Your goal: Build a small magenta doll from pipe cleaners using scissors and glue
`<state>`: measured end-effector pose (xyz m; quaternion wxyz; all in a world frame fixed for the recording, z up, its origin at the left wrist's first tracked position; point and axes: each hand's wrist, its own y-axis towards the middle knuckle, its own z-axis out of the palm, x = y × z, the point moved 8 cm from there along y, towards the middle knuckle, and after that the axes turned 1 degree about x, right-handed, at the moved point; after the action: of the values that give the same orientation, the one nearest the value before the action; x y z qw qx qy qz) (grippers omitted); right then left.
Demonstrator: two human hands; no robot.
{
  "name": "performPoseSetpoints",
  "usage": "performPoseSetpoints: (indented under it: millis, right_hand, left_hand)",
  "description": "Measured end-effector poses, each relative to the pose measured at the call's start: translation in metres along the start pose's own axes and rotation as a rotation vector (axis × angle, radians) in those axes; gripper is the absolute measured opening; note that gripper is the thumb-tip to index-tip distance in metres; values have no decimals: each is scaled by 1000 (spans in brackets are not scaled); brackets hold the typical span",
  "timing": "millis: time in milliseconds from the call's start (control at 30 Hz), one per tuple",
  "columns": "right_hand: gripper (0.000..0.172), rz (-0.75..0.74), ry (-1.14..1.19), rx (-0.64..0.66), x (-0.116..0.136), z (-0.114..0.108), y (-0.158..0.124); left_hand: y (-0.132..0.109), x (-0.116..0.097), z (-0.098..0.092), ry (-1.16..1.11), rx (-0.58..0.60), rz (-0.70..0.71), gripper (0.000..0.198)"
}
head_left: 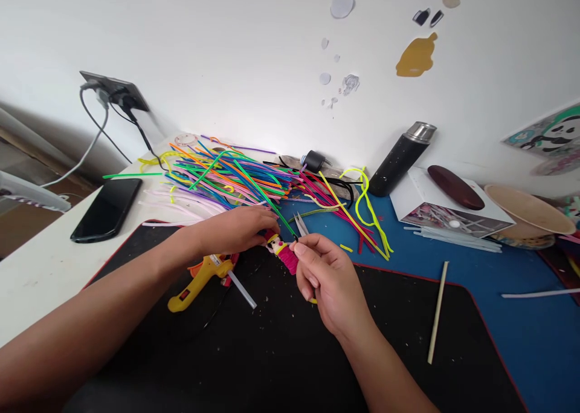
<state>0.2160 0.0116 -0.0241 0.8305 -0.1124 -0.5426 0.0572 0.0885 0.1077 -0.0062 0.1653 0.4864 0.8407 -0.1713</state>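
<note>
My left hand (238, 228) and my right hand (328, 277) meet over a small pipe-cleaner figure (283, 253) with a pink wound body and a yellow and red top. The left hand's fingers are curled on the figure's upper end. My right hand pinches the pink body from the right. The tips of small scissors (299, 224) stick up between the two hands; which hand holds them I cannot tell. A big heap of coloured pipe cleaners (226, 174) lies just behind the hands.
A yellow glue gun (202, 277) lies on the black mat (272, 352) under my left forearm. A phone (106, 208) lies at the left, a black flask (401, 158), a white box (435, 210) and a bowl (528, 213) at the right, a wooden stick (437, 313) near them.
</note>
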Motion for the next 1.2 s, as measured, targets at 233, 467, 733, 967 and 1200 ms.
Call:
performPoseSetpoints:
  millis: [233,467,733,967,1200]
  right_hand:
    - [32,-59,-132,6,6,-1,-1]
    - [22,-284,-535,-34,25,4,-10]
    - [15,-658,-962,1,30,19,-20]
    - [16,-751,-1060,-30,32,21,-22]
    - [15,-780,-1113,-21,28,22,-23]
  left_hand:
    - [-13,4,-11,-76,-55,-75,23]
    - [-36,5,-26,-207,-245,-141,28]
    - [-57,3,-25,-390,-404,-183,27]
    - [-64,-2,-25,-315,-442,-133,24]
    - [-63,-11,-24,-248,-439,-59,20]
